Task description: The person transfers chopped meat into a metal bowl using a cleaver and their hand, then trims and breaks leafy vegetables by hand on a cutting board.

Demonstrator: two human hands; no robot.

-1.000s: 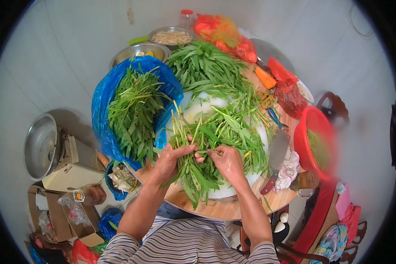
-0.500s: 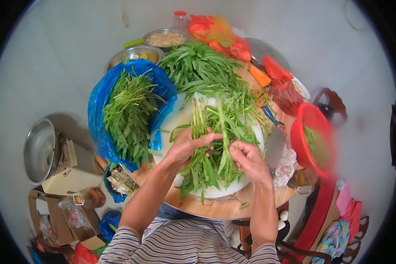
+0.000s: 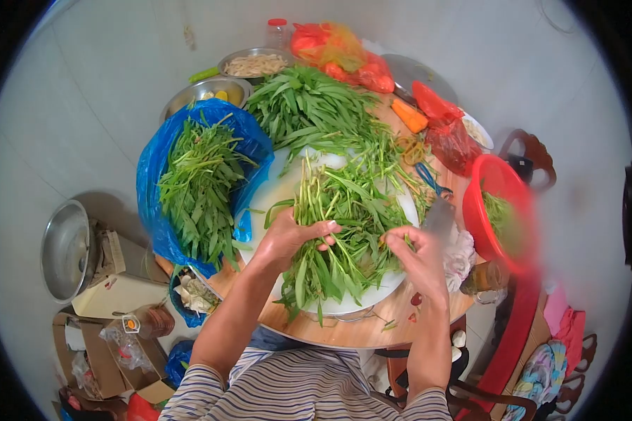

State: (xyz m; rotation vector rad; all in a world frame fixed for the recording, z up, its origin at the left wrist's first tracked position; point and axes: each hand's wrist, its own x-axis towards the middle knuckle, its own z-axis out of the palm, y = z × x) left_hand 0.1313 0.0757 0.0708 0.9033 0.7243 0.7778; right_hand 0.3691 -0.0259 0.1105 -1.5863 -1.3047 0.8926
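Observation:
A bunch of leafy green stems that look like water spinach (image 3: 314, 203) is gripped in my left hand (image 3: 286, 238), thumb across the stems. More of the loose greens (image 3: 372, 210) lie beneath and beside it on a round white board (image 3: 265, 195). My right hand (image 3: 420, 258) is at the right edge of these greens, its thumb and forefinger drawn together near the leaves. What sits between those fingertips, if anything, is too small to make out. Just right of that hand is a cleaver-like blade (image 3: 439, 219).
A blue plastic bag (image 3: 154, 189) full of greens stands left; a large leafy pile (image 3: 312, 105) lies behind the board. Blue-handled scissors (image 3: 428, 177), a carrot (image 3: 409, 116) and a red basin (image 3: 479, 210) are on the right. Metal bowls (image 3: 240, 88) stand at the back.
My right hand has moved right, away from the stem it pinched beside the bunch. My left hand has shifted slightly left and down, with stems still in it. The view has shifted slightly.

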